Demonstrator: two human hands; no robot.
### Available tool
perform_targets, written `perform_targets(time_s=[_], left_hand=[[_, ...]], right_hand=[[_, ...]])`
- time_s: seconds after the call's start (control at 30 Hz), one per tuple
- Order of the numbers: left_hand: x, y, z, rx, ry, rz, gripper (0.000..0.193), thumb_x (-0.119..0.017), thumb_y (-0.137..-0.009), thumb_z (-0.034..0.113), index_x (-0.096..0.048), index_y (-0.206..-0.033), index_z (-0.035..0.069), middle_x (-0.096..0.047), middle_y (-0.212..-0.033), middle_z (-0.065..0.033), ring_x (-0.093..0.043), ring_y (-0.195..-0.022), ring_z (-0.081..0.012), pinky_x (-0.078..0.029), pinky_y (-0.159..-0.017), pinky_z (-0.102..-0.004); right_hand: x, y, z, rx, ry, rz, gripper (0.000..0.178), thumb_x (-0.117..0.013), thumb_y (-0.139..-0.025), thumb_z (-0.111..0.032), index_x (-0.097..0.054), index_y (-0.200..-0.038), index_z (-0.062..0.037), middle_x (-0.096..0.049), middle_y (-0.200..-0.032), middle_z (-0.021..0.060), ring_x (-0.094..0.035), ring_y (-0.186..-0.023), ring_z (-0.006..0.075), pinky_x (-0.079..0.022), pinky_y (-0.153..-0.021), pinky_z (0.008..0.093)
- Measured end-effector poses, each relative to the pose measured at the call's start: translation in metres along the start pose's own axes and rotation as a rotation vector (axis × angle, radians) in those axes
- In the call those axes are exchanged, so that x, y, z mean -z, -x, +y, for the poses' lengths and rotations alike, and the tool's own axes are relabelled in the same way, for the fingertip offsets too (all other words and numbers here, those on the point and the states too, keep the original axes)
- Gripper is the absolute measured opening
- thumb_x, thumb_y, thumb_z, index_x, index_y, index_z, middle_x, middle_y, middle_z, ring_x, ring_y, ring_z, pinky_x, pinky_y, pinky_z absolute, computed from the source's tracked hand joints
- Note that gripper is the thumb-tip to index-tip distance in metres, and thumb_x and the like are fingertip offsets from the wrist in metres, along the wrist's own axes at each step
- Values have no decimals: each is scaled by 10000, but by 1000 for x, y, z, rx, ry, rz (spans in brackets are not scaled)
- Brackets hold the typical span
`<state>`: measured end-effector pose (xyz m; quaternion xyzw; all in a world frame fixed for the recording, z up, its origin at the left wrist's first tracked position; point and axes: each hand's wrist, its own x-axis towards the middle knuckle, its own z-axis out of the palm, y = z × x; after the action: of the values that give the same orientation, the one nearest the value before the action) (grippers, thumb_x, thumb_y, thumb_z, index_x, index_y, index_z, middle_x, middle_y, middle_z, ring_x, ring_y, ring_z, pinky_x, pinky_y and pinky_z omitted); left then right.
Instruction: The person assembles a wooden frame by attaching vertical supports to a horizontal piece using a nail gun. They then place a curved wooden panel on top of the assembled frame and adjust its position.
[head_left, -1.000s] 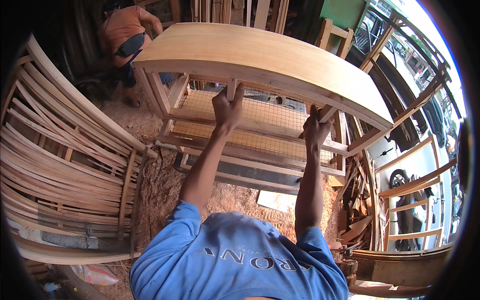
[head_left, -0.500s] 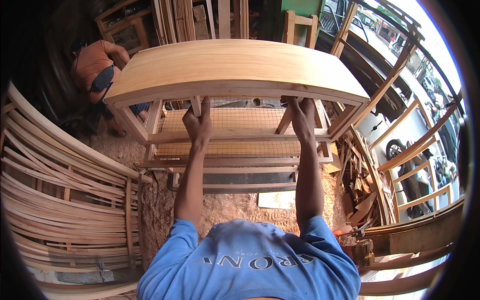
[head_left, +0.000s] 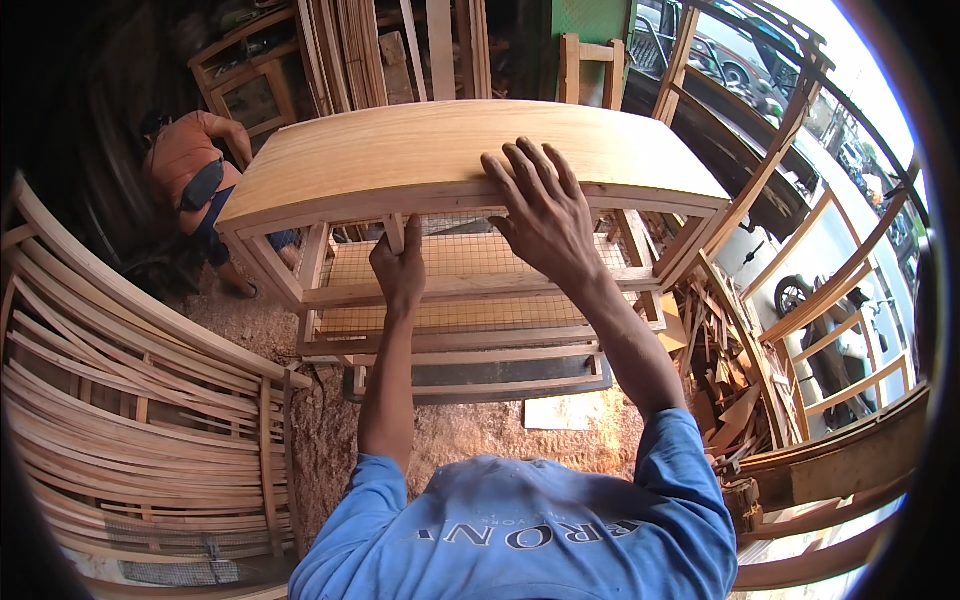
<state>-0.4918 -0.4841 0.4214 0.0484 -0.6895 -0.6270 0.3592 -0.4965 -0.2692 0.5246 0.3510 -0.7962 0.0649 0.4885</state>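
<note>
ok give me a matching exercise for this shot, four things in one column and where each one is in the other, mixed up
Things:
1. left hand
2. right hand
3. person in the orange shirt
4. stack of long curved wooden slats

Places:
A. bent over at the back left
B. spread flat on the front edge of the pale wooden cabinet top
C. lying at the left of the sawdust floor
D. gripping the short upright post under the top

Pairs: 1-D, 2-B, 3-A, 4-C

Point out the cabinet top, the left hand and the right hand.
cabinet top [head_left: 400,150], head view, bare planks
left hand [head_left: 400,272], head view, back of hand
right hand [head_left: 540,210], head view, back of hand
</note>
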Motion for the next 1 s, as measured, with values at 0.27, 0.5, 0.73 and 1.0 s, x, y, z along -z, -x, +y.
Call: perform_targets(time_s=[0.27, 0.5, 0.73, 1.0], left_hand=[[2, -1, -7, -43, 3, -19, 438, -655, -1019, 351, -536, -674, 110, -430, -549, 57, -362, -489, -39, -280, -478, -273], [2, -5, -10, -17, 7, -46, 419, -654, -1015, 371, -535, -701, 120, -434, -573, 63, -371, -493, -32, -290, -471, -251], [1, -1, -3, 9, -15, -22, 486, -632, -1031, 360, -560, -652, 65, -457, -521, 21, -392, -502, -54, -303, -500, -298], [3, -4, -13, -17, 20, -40, 402, -669, -1006, 362, -524, -719, 121, -408, -556, 69, -359, -463, -37, -281, -442, -255]], right_hand=[[-15, -13, 12, 19, 19, 12, 727, -853, -755, -330, -573, -1397, -131, -652, -1297, 74, -624, -1210, 262, -517, -1066, 408], [-16, -13, 17, 42, 14, 0, 687, -881, -707, -351, -641, -1310, -128, -670, -1287, 46, -630, -1215, 231, -530, -1059, 384], [-18, -15, 19, 19, -28, 39, 600, -906, -686, -300, -697, -1245, -237, -715, -1271, 20, -691, -1164, 227, -585, -1005, 386], [-20, -17, 20, 9, -29, 39, 590, -911, -673, -272, -696, -1222, -258, -725, -1251, -7, -701, -1140, 213, -591, -994, 377]])
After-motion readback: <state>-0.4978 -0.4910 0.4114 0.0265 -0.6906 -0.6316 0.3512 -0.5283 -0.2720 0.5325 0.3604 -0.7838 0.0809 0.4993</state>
